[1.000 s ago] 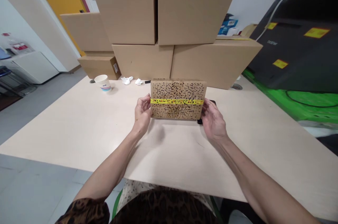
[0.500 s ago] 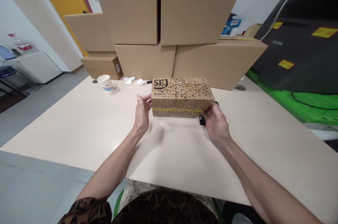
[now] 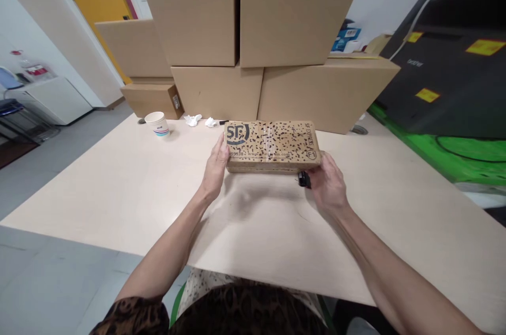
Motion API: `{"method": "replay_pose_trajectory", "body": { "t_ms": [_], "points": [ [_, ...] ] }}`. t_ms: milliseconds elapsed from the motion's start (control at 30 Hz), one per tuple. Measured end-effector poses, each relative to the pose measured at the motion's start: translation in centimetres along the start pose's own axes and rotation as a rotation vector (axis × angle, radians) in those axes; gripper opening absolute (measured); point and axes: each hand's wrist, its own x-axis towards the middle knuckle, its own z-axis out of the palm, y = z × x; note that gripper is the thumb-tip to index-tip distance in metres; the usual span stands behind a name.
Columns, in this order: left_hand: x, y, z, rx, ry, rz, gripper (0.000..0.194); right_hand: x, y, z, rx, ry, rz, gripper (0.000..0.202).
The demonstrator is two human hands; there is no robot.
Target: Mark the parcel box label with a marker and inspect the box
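Observation:
A speckled cardboard box [image 3: 272,140] with "SF" printing is gripped between my hands over the table, its printed top tilted towards me. At its left end, my left hand [image 3: 215,169] presses with the fingers along the side. My right hand [image 3: 328,179] holds the lower right corner, and its fingertips are partly hidden. A small black object [image 3: 303,179] shows beside the right fingers under the box; I cannot tell whether it lies on the table or is in that hand.
Large cardboard boxes [image 3: 300,19] are stacked along the table's back. A paper cup [image 3: 157,124] and crumpled tissues [image 3: 193,120] stand at the back left of the table [image 3: 130,187]. A dark covered bulk [image 3: 446,61] rises at the right above green sheeting [image 3: 470,158].
The box has tipped so that its top faces me more and its front side shows less. My left hand has shifted slightly along its end; the black object stays about where it was.

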Motion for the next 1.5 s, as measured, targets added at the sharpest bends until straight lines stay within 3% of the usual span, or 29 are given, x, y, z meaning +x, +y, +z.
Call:
{"method": "replay_pose_trajectory", "body": {
  "t_ms": [100,233,433,667,800,900,1033,1233,1367,1500],
  "points": [
    [0.1,0.5,-0.2,0.021,0.027,-0.020,0.079,0.2,-0.8,-0.2,0.018,-0.030,-0.008,0.032],
    [0.2,1.2,-0.5,0.025,-0.048,-0.049,0.071,0.5,-1.0,-0.5,-0.006,-0.057,0.011,0.027],
    [0.3,0.1,-0.3,0.054,-0.022,-0.136,0.074,0.4,0.2,-0.5,-0.082,-0.112,0.083,0.030],
    [0.6,0.6,-0.7,0.066,-0.172,-0.026,0.071,0.0,-1.2,-0.4,-0.113,-0.157,0.045,0.035],
    [0.9,-0.5,-0.9,0.125,-0.069,0.026,0.068,-0.1,-1.2,-0.4,-0.131,-0.162,0.044,0.037],
    [1.2,-1.5,-0.8,0.141,-0.029,-0.009,0.069,-0.3,-0.2,-0.6,-0.129,-0.161,0.052,0.039],
    [1.1,-1.2,-0.6,0.090,-0.098,-0.123,0.071,-0.3,0.5,-0.7,-0.119,-0.161,0.056,0.042],
    [0.7,0.1,-0.8,0.209,-0.066,-0.222,0.077,0.5,-1.2,-0.9,-0.044,-0.116,-0.004,0.041],
    [0.9,-0.8,-0.8,0.284,-0.050,-0.311,0.084,0.8,-1.6,-1.0,-0.055,-0.097,-0.036,0.043],
    [1.1,-1.8,-0.8,0.309,-0.048,-0.286,0.088,0.8,-1.1,-0.9,-0.096,-0.076,0.000,0.042]
  ]
}}
